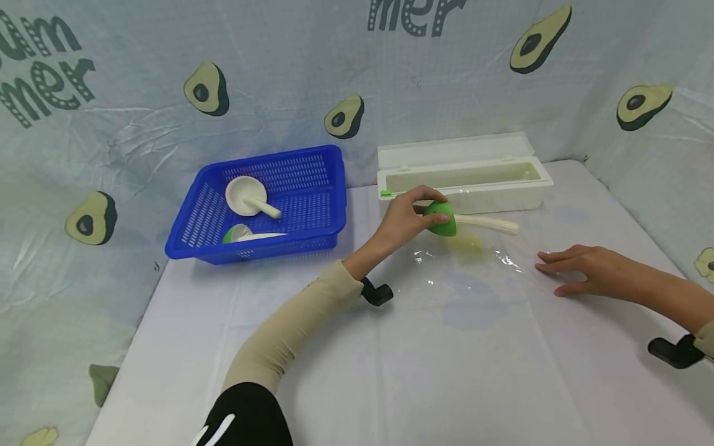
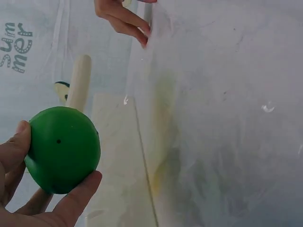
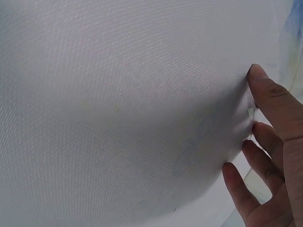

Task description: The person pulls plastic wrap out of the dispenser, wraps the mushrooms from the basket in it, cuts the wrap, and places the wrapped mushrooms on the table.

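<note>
My left hand (image 1: 409,220) pinches a ladle by its green bowl (image 1: 442,218), with the thumb and fingers on the bowl's sides. The cream handle (image 1: 488,223) points right, just in front of an open white lidded box (image 1: 502,199). Below it, a sheet of clear plastic film (image 1: 463,263) is spread over the white table. In the left wrist view the rounded green underside of the bowl (image 2: 64,151) faces the camera. To the right, my right hand (image 1: 594,271) rests its spread fingertips by the film's right edge; whether they press on the film itself I cannot tell.
A blue perforated basket (image 1: 301,238) stands at the back left. Inside lie a cream ladle (image 1: 245,193) and another with a green and white bowl (image 1: 238,233). The box's raised lid (image 1: 454,153) is near the back wall covering (image 1: 279,74), printed with avocados.
</note>
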### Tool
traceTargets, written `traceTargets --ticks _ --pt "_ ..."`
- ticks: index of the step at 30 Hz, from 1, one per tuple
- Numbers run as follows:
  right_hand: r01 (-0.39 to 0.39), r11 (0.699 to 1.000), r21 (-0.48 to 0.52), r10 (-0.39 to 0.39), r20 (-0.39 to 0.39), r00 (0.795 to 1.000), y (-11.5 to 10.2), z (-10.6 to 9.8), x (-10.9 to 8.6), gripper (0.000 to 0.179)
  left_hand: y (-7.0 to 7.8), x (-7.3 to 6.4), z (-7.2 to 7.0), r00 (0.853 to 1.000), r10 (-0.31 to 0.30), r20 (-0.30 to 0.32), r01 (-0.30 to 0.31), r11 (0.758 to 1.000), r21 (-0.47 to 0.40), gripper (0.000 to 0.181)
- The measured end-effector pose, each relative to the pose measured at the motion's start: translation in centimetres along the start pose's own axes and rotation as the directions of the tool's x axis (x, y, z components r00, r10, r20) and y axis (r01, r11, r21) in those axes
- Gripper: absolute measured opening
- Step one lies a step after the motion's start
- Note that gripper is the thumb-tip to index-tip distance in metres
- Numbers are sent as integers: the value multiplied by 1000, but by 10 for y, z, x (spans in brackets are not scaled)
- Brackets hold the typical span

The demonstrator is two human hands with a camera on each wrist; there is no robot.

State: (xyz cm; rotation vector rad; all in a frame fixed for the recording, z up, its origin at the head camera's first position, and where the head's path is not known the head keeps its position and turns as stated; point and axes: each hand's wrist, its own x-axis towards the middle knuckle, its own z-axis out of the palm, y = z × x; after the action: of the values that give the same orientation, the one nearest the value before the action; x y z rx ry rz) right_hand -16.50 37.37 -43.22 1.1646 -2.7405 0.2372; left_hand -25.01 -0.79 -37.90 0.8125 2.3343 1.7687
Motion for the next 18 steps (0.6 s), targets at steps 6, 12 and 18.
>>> traceTargets --ticks 6,12,18 --pt "-16 1000 4 16 15 1000 -2 2 -3 64 -25 1 21 997 -32 69 25 995 100 35" --pt "-29 999 -22 30 46 999 -3 1 -1 63 -31 3 28 987 -83 138 53 977 207 37" --pt "-59 998 -7 59 65 996 -6 1 0 62 -25 6 28 964 -86 250 -20 918 396 47"
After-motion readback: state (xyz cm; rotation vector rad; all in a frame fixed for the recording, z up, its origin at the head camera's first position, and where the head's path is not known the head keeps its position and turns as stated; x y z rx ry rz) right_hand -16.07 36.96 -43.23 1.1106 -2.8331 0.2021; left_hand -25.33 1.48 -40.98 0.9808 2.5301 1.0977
